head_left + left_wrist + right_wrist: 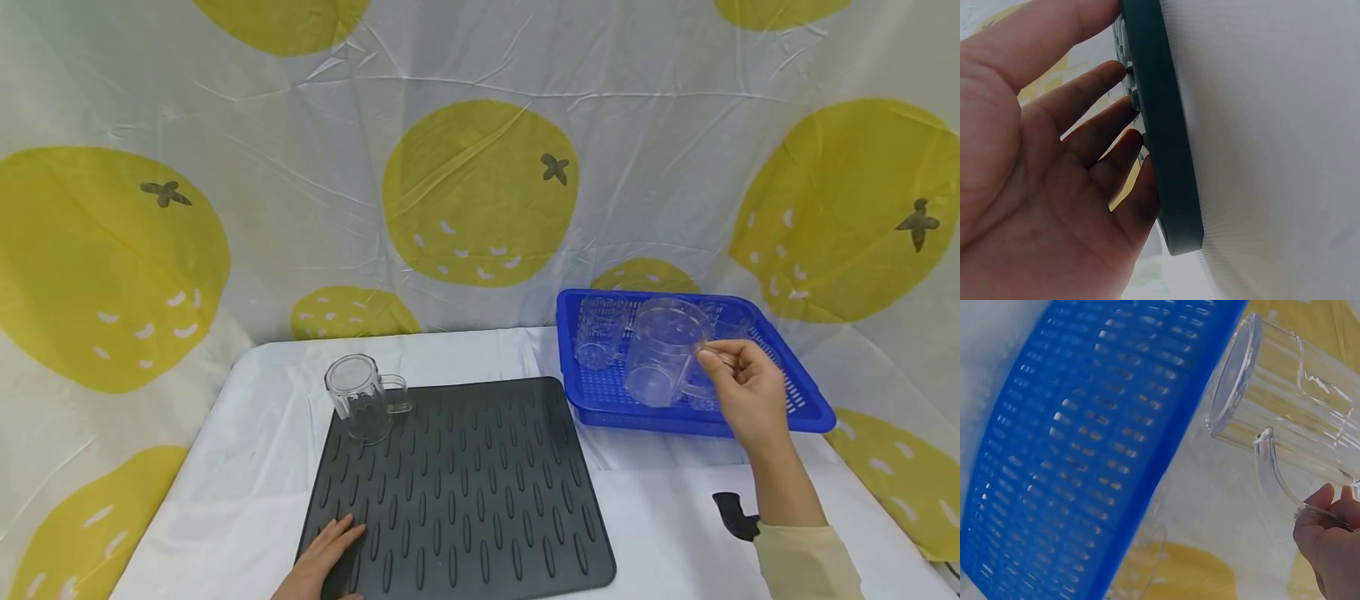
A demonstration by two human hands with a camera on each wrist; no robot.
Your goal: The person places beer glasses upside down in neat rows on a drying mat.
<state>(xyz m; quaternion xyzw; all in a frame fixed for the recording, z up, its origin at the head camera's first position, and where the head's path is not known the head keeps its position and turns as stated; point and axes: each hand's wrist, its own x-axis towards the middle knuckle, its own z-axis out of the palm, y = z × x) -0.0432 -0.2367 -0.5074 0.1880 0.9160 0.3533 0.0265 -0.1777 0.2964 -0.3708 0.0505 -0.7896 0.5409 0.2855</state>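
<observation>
My right hand (746, 387) pinches the handle of a clear glass mug (660, 354) between thumb and fingers. In the head view the mug overlaps the blue basket (573, 392); the right wrist view shows its base (1233, 375) beyond the basket's rim. My left hand (322, 558) rests with spread fingers on the near left part of a dark ribbed drying mat (465, 500). In the left wrist view its fingertips touch the mat's edge (1163, 137). Another clear glass mug (365, 400) stands on the mat's far left corner, handle to the right.
Inside the basket are other clear glasses, one a glass (600, 329) at its left. A black curved piece (735, 515) lies on the white tablecloth (660, 500) near my right forearm. A curtain (480, 50) with yellow fruit prints hangs behind the table.
</observation>
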